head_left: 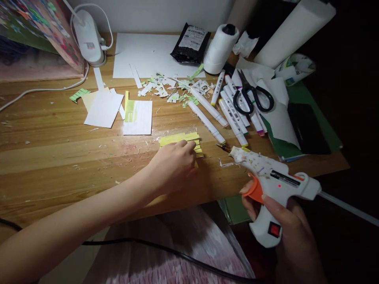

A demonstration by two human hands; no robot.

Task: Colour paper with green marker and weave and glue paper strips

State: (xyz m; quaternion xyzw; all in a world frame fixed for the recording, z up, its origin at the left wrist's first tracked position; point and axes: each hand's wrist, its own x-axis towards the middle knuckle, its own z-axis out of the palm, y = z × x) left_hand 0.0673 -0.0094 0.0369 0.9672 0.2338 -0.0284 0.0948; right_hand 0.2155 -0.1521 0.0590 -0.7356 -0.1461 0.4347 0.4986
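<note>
Yellow paper strips (pixel 179 137) lie side by side near the front edge of a wooden desk (pixel 59 157), partly covered by our left hand (pixel 173 161). Its fingers curl down over them; whether they pinch a strip, we cannot tell. Our right hand (pixel 296 230) grips a white hot glue gun (pixel 266 173), fingers at the orange trigger (pixel 255 191), the nozzle (pixel 224 147) pointing left, just apart from the strips. Careful work here, we judge, means holding the strips flat with edges aligned, laying glue thinly, and keeping fingertips clear of the hot tip and the loose glue thread (pixel 227 163) below it. Beyond lie capped markers (pixel 207 123), black-handled scissors (pixel 246 87) on top of more markers, green and white paper scraps (pixel 161 90) and, to the left, a white card (pixel 144 118) with a yellow-green patch.
</note>
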